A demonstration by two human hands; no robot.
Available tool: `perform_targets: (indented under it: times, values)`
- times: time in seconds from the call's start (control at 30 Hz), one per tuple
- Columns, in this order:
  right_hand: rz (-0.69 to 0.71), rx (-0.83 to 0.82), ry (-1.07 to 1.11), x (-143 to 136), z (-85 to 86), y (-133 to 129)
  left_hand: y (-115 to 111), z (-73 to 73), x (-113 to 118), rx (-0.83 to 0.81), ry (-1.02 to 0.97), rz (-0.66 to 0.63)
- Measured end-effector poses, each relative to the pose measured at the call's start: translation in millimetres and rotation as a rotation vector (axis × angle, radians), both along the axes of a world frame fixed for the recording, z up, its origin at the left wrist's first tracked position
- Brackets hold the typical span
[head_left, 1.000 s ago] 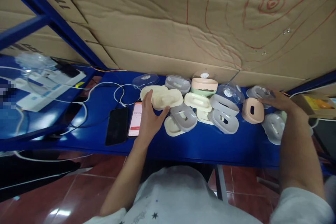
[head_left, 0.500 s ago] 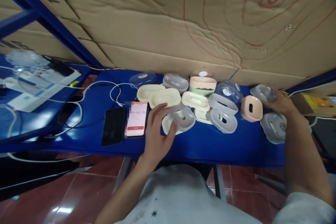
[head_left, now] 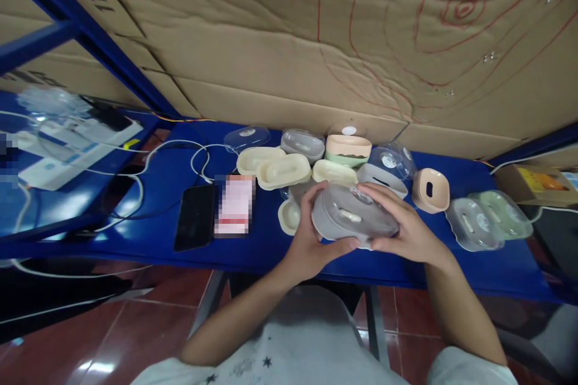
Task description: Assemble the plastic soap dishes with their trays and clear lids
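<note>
My left hand [head_left: 311, 240] and my right hand [head_left: 404, 225] grip a grey oval plastic box with a clear lid [head_left: 341, 222] from its two sides, above the front of the table. A small pale slotted piece shows under the lid, and a round label sits on top. Behind and under the held box, more parts are partly hidden: a cream oval tray [head_left: 334, 172], a grey slotted piece [head_left: 383, 177] and another cream piece [head_left: 288, 216] near my left wrist. To the right of my hands stands a peach slotted box [head_left: 431, 190].
Stacked cream trays [head_left: 284, 169], a grey lidded box [head_left: 302, 144], a peach-and-green box [head_left: 347, 149] and clear lids [head_left: 247, 138] line the back. Two phones, one black [head_left: 194, 216], lie left among white cables. Grey [head_left: 474, 224] and green [head_left: 506, 213] lidded boxes are at right.
My right hand has brought a grey lidded box from the far right to the middle. My left hand, open before, has closed on its left side. A green lidded box now shows at right.
</note>
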State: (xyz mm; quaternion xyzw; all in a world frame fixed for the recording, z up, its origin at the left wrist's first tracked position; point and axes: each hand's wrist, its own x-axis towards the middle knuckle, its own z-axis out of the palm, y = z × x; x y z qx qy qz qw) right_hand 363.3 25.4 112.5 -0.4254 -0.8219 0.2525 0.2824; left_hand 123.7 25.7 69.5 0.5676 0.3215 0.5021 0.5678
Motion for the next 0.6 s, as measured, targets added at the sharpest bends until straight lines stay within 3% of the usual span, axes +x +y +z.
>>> perform_targets:
  times: [0.07,0.13,0.23,0.3,0.4,0.5,0.53,0.6]
  values:
    - [-0.05,-0.046,0.085,11.3,-9.7,16.2,0.4,-2.6,-10.5,-0.012,0.032,0.059]
    - [-0.236,-0.034,0.079,28.8,-20.3,32.8,1.3,-4.8,-22.7,-0.028,0.067,0.104]
    - [-0.596,0.114,-0.087,55.0,-37.0,55.9,3.9,-7.8,-37.8,-0.033,0.094,0.167]
    - [-0.69,0.153,-0.175,68.0,-46.2,67.6,5.7,-9.4,-43.1,-0.016,0.107,0.201]
    - [-0.685,0.096,-0.243,72.1,-49.3,73.3,7.3,-10.4,-44.5,0.015,0.129,0.207]
    - [-0.691,0.204,-0.256,48.0,-35.2,62.2,8.7,-9.4,-40.8,0.018,0.149,0.188]
    - [-0.599,0.242,-0.227,34.1,-28.1,55.8,9.7,-8.7,-38.9,0.014,0.152,0.174]
    - [-0.232,0.238,-0.149,2.2,-14.2,42.4,12.8,-7.4,-35.2,0.007,0.134,0.138]
